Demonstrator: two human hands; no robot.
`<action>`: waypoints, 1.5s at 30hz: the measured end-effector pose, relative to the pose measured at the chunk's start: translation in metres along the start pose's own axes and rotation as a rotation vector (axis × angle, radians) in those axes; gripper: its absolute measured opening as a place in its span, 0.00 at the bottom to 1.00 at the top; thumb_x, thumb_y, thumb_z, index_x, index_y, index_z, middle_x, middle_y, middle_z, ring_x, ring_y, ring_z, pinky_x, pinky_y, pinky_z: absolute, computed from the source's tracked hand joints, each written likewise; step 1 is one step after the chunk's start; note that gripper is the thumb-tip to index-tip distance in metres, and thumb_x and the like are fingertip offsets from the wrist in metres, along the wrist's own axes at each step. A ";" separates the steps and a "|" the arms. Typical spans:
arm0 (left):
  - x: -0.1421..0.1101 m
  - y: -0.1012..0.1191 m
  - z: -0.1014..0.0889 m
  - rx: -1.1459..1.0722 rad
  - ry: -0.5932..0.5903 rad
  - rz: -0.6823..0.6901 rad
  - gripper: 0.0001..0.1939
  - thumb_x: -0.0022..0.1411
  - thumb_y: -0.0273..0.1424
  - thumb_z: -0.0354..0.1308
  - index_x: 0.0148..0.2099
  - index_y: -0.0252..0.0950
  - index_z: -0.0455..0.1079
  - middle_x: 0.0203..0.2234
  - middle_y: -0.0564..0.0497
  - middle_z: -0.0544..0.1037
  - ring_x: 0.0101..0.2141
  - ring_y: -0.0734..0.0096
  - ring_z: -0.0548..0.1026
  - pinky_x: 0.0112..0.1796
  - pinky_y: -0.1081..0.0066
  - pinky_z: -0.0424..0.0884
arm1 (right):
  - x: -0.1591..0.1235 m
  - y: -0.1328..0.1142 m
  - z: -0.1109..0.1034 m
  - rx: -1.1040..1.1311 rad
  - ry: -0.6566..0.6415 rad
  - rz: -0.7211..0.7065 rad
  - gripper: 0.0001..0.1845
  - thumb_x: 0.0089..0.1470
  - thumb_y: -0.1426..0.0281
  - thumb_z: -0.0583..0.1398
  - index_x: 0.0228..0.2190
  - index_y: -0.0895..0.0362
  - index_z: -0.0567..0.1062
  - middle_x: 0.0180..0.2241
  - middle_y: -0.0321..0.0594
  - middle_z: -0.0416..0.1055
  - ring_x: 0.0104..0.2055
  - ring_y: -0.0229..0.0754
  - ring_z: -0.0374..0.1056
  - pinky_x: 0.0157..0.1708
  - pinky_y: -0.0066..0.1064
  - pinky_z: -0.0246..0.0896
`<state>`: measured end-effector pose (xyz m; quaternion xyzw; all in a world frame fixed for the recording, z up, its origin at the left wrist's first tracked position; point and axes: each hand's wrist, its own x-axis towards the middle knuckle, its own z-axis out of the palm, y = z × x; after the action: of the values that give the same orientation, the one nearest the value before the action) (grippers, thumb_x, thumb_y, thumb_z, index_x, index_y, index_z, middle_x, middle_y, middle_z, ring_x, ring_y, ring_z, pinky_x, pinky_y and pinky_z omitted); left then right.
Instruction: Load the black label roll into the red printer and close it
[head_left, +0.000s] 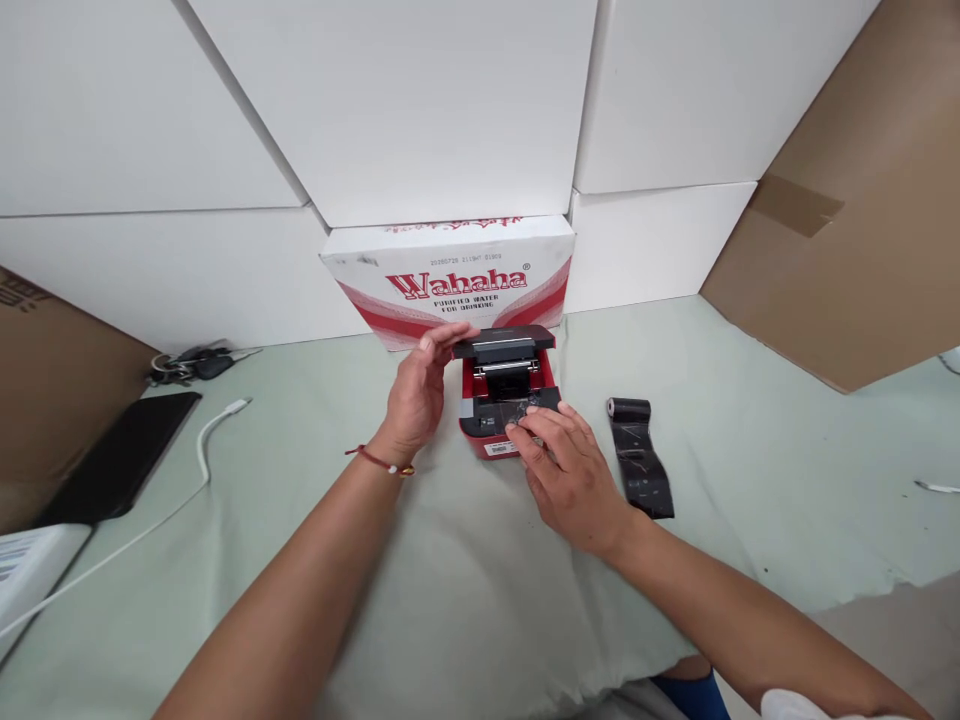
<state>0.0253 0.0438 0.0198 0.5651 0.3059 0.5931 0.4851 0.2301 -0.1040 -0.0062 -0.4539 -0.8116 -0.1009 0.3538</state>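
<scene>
Pale green cloth-covered desk (465,590) leaves room leftward; a white-and-red cardboard carton (457,280) bounds the red-and-black printer-like machine (487,412) behind. The left hand (418,388), open, stands at its raised black lid (506,345), perhaps steadying it. The right hand (571,478) bends over the glossy black film (517,412) at the front edge; whether it grips is unclear. A partly unrolled black film roll (639,458) lies near, rightward.

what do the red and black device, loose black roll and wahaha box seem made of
Device: probably hard plastic, smooth, with a moulded-looking red and black shell.
Loose black roll: likely thin glossy film or coated paper; its creased tail catches light.
Wahaha box: apparently printed cardboard, mostly matte, with flat panels and folded edges.
</scene>
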 end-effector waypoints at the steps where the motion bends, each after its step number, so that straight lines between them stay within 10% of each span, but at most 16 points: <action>1: -0.005 -0.004 0.000 0.030 0.003 0.019 0.28 0.75 0.58 0.54 0.49 0.45 0.86 0.50 0.47 0.90 0.61 0.51 0.81 0.71 0.47 0.68 | 0.000 0.000 -0.001 0.002 0.002 0.003 0.30 0.70 0.81 0.57 0.68 0.53 0.73 0.57 0.49 0.82 0.69 0.49 0.74 0.74 0.54 0.65; 6: -0.028 -0.018 -0.001 0.187 0.020 0.123 0.31 0.80 0.54 0.49 0.38 0.46 0.88 0.42 0.47 0.91 0.55 0.51 0.84 0.69 0.45 0.70 | 0.004 -0.002 -0.007 0.012 0.024 -0.006 0.27 0.69 0.82 0.58 0.65 0.56 0.74 0.54 0.48 0.83 0.66 0.48 0.76 0.74 0.48 0.64; 16: -0.034 -0.008 -0.012 0.236 -0.200 0.102 0.12 0.69 0.45 0.69 0.47 0.47 0.87 0.53 0.45 0.89 0.63 0.44 0.79 0.71 0.38 0.66 | 0.003 0.003 -0.005 0.012 0.054 0.000 0.31 0.68 0.81 0.59 0.67 0.50 0.72 0.52 0.47 0.82 0.60 0.51 0.79 0.66 0.53 0.72; 20: -0.034 -0.022 -0.017 -0.017 -0.209 -0.053 0.40 0.59 0.46 0.76 0.73 0.57 0.73 0.79 0.52 0.65 0.82 0.44 0.52 0.81 0.42 0.42 | 0.001 0.004 -0.005 0.032 0.042 -0.004 0.33 0.68 0.80 0.59 0.70 0.50 0.70 0.55 0.49 0.80 0.62 0.53 0.77 0.68 0.56 0.70; 24: -0.035 -0.032 -0.019 -0.167 -0.271 -0.223 0.64 0.57 0.48 0.78 0.85 0.62 0.43 0.85 0.54 0.47 0.84 0.48 0.41 0.81 0.44 0.38 | 0.001 0.004 -0.007 0.043 0.014 0.009 0.34 0.69 0.79 0.58 0.72 0.47 0.67 0.56 0.49 0.79 0.62 0.54 0.77 0.69 0.59 0.69; 36: -0.042 -0.041 -0.021 -0.162 -0.313 -0.348 0.61 0.62 0.50 0.75 0.85 0.61 0.42 0.86 0.56 0.39 0.85 0.48 0.37 0.81 0.42 0.43 | 0.006 0.005 -0.016 0.055 0.007 0.011 0.31 0.69 0.77 0.60 0.69 0.48 0.72 0.54 0.49 0.80 0.60 0.55 0.78 0.66 0.59 0.71; 40: -0.041 -0.039 -0.020 -0.188 -0.318 -0.347 0.54 0.65 0.49 0.73 0.84 0.55 0.51 0.85 0.52 0.52 0.84 0.43 0.45 0.81 0.41 0.46 | 0.041 0.017 -0.044 0.204 -0.131 0.083 0.13 0.75 0.67 0.59 0.50 0.49 0.84 0.46 0.43 0.84 0.50 0.50 0.82 0.68 0.56 0.68; 45: -0.036 -0.042 -0.020 -0.218 -0.336 -0.306 0.52 0.64 0.48 0.73 0.83 0.52 0.55 0.82 0.49 0.59 0.82 0.41 0.50 0.80 0.41 0.48 | 0.127 0.041 -0.048 0.092 -0.549 0.246 0.15 0.74 0.64 0.58 0.44 0.51 0.86 0.45 0.44 0.86 0.46 0.50 0.81 0.49 0.40 0.74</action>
<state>0.0121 0.0288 -0.0353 0.5473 0.2369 0.4401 0.6713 0.2436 -0.0195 0.1069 -0.5429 -0.8193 0.1058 0.1511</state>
